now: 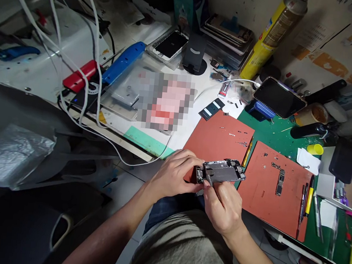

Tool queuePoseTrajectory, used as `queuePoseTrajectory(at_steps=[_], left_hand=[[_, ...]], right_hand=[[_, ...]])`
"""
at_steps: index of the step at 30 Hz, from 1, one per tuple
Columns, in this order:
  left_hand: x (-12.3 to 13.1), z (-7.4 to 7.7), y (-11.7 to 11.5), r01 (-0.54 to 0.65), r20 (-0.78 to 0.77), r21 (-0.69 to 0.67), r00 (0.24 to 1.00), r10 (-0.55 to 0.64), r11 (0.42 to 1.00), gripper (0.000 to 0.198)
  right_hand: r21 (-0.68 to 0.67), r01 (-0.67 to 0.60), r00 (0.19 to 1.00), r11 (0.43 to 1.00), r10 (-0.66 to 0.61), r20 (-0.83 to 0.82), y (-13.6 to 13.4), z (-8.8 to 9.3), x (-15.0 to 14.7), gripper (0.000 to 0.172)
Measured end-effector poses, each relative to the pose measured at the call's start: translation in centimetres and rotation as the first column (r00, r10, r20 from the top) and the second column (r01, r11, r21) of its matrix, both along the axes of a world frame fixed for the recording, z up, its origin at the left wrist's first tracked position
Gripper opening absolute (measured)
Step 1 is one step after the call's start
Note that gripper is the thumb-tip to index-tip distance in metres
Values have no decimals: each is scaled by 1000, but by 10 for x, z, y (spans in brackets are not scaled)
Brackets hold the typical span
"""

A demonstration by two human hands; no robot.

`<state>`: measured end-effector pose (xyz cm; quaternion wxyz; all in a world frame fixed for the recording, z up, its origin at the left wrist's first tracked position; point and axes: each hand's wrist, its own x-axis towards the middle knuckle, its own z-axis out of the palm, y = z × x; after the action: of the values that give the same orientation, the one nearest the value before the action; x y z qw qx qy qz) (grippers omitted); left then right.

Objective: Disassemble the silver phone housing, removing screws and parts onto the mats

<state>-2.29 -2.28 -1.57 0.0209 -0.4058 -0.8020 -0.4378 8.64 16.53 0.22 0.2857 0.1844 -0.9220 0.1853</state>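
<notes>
My left hand [180,173] grips the near end of an opened phone housing [224,174], its fingers wrapped round the edge. The housing shows a bare grey inner tray with small parts along its ends. My right hand [223,203] pinches a thin tool with a ribbed metal grip [209,178], its tip close to the left end of the housing; the exact tip is hard to make out. Both hands are above my lap at the bench's front edge. On the right-hand reddish mat [253,201] lies a phone logic board [280,182] with tiny parts around it.
A second reddish mat [216,131] holds small screws and a gold screwdriver [248,152]. Pens and a knife [318,214] lie to the right. Behind stand a propped phone [280,96] and a yellow spray can [270,37]. White cables [94,37] hang at the left.
</notes>
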Motion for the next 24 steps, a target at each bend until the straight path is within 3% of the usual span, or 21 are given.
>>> queuePoseTrajectory(at_steps=[11, 24], left_hand=[[0, -4, -1, -1, -30, -4, 1000, 0, 1000, 46], [1, -2, 1, -27, -18, -9, 999, 27, 1000, 45]], right_hand=[[4, 7, 1000, 1000, -7, -10, -2, 12, -7, 16], [-8, 40, 999, 999, -40, -19, -1, 11, -6, 19]])
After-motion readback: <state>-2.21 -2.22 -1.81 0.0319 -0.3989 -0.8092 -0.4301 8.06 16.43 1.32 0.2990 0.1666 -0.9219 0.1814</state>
